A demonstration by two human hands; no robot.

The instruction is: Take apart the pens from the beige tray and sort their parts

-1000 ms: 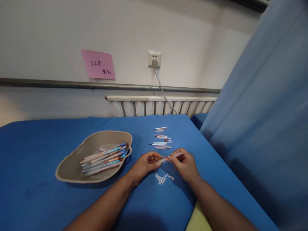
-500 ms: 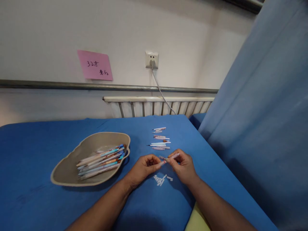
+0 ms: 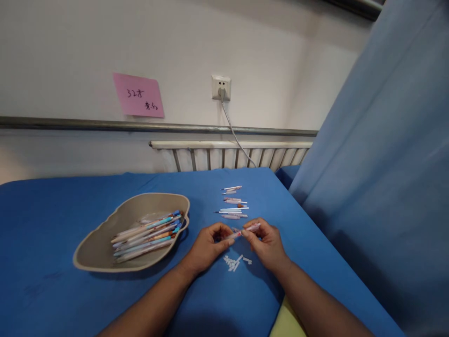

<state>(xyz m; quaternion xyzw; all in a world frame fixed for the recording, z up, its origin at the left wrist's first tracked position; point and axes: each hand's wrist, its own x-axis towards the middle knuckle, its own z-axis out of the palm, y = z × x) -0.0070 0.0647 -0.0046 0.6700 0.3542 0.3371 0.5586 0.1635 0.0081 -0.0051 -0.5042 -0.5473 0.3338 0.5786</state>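
Note:
A pale pink pen (image 3: 237, 234) with a small red mark is stretched between my two hands above the blue cloth. My left hand (image 3: 209, 244) pinches its left end between thumb and fingertips. On the other end, the fingers of my right hand (image 3: 265, 241) are closed round the pinkish barrel. Just below the hands lies a small pile of short white pieces (image 3: 231, 263). Pen parts (image 3: 234, 210), among them thin refills and pink barrels, are laid out in short rows beyond the hands.
A beige leaf-shaped basin (image 3: 94, 252) to the left holds several pens (image 3: 150, 236). The blue-covered surface (image 3: 52, 220) runs back to a white rail (image 3: 210, 144) by the wall. A blue curtain (image 3: 379, 164) hangs on the right. A cord runs from the wall socket (image 3: 221, 87).
The two pen sections between my hands now lie in one line, where they sat slightly offset before. Both hands have barely shifted, and the laid-out parts are unmoved.

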